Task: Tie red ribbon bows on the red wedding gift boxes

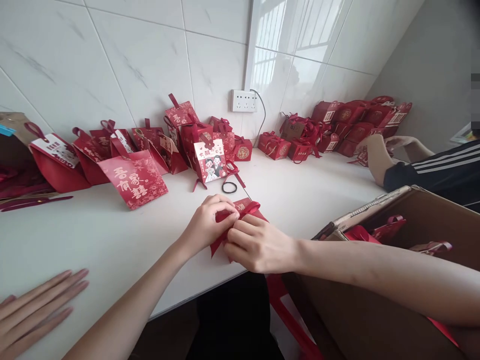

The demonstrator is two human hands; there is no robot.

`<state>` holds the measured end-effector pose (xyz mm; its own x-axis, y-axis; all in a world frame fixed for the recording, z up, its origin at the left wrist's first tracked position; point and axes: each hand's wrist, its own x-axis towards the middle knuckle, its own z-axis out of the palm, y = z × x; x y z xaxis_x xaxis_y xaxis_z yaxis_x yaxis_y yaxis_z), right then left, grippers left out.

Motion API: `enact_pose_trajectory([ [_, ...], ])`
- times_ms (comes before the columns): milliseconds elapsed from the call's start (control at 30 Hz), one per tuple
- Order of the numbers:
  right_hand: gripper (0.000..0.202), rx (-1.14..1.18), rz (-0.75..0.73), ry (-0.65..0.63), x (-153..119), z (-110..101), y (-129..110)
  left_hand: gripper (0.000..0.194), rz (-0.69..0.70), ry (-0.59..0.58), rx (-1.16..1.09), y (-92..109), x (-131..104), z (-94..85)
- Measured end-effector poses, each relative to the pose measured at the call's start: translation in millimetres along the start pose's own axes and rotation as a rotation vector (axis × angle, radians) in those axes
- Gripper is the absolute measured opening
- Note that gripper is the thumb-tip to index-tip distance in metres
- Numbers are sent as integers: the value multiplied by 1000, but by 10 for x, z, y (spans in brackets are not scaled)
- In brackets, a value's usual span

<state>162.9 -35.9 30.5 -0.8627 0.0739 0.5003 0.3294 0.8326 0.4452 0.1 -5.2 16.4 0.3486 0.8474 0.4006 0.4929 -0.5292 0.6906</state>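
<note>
Pinching a looped, glossy red ribbon (253, 207) in the nearly closed left hand (212, 220) and curling the right hand (258, 242) in beside it, too covered to tell its grip, over a red box (242, 203) with pale lettering on the table (300, 200), just left of the carton (337, 310).

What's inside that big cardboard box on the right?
Some red packaging with ribbon loops shows inside the cardboard box. The right forearm and near wall cover the rest.
</note>
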Motion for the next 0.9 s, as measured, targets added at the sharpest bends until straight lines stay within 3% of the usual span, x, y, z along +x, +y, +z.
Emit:
enact_pose_trajectory([
  [200,20,-45,-19,23,-11,-11,-10,20,-71,-44,-136,-24,32,-14],
  [333,21,-76,5,-36,-27,22,-38,25,-119,-114,-230,-57,34,-19],
  [467,17,-29,-20,-105,-21,18,-44,27,-99,-126,-242,-106,28,0],
  [600,22,-9,-44,-66,10,-52,-3,28,-54,-118,-207,-118,29,14],
  [900,23,250,-15,-83,-104,-296,79,20,15,-230,-201,48,-17,-104],
])
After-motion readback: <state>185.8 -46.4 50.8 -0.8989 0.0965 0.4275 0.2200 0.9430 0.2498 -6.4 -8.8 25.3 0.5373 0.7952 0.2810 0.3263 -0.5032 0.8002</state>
